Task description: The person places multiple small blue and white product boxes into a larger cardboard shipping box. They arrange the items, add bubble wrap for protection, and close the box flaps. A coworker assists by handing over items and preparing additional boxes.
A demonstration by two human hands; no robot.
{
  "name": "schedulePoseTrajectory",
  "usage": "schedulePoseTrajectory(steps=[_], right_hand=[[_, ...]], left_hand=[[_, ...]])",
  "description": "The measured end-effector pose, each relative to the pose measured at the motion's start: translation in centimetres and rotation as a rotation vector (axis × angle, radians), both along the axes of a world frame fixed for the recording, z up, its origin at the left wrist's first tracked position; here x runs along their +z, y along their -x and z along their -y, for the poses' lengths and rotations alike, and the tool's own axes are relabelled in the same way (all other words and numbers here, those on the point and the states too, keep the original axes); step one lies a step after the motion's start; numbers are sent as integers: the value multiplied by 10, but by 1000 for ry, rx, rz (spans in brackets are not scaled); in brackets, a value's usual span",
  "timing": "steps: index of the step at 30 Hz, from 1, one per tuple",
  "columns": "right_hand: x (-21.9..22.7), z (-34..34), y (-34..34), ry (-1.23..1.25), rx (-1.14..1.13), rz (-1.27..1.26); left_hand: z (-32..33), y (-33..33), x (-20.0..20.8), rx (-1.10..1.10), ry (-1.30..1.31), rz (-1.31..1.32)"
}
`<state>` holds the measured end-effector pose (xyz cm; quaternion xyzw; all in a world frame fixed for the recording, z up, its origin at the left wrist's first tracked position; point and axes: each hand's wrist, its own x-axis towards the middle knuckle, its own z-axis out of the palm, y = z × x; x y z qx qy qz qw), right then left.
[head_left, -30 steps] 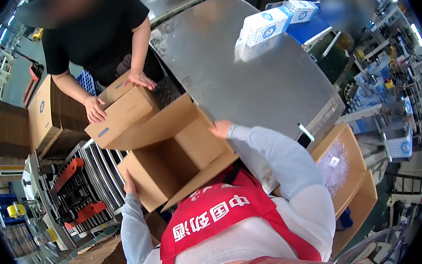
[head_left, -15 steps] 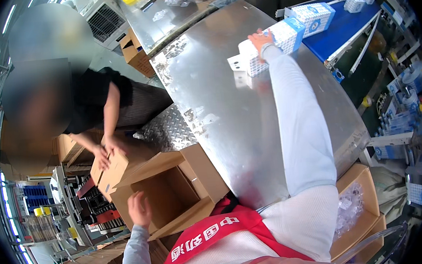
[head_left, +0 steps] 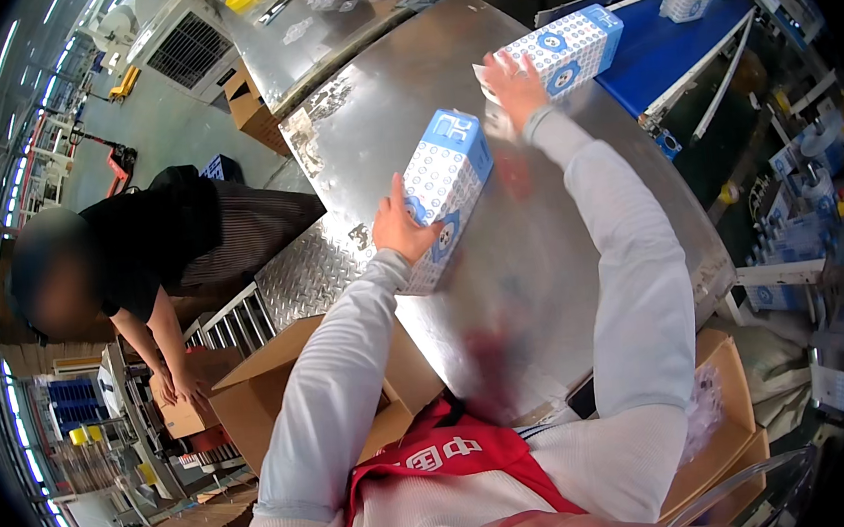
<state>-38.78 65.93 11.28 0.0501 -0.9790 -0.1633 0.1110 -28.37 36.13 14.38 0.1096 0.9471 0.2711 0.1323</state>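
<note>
Just L of the grey metal counter (head_left: 542, 253) stood an open brown cardboard carton (head_left: 258, 398), flaps unshut. On the counter, L hand (head_left: 404, 227) grasped a long white-&-blue patterned box (head_left: 450, 176); R hand (head_left: 515, 85) touched a similar 2nd box (head_left: 574, 44) nr its far R edge, grip unclear. Prog: carton was set up; both boxes were still outside it.

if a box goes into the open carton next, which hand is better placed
The left hand, most likely: it is on the nearer box, and its forearm already lies over the open carton. The right hand is on the farther box, over by the blue belt.
</note>
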Motion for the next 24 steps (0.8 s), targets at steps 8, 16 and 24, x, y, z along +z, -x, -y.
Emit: schedulePoseTrajectory(steps=[8, 16, 24], right_hand=[[-6, 11, 51, 130, -210, 129], [-14, 53, -9, 757, -242, 336], [43, 150, -124, 2249, -401, 1095]], left_hand=[[108, -94, 66, -38, -605, -312], [212, -160, 129, 122, -625, -153], [364, -262, 76, 140, -20, -151]])
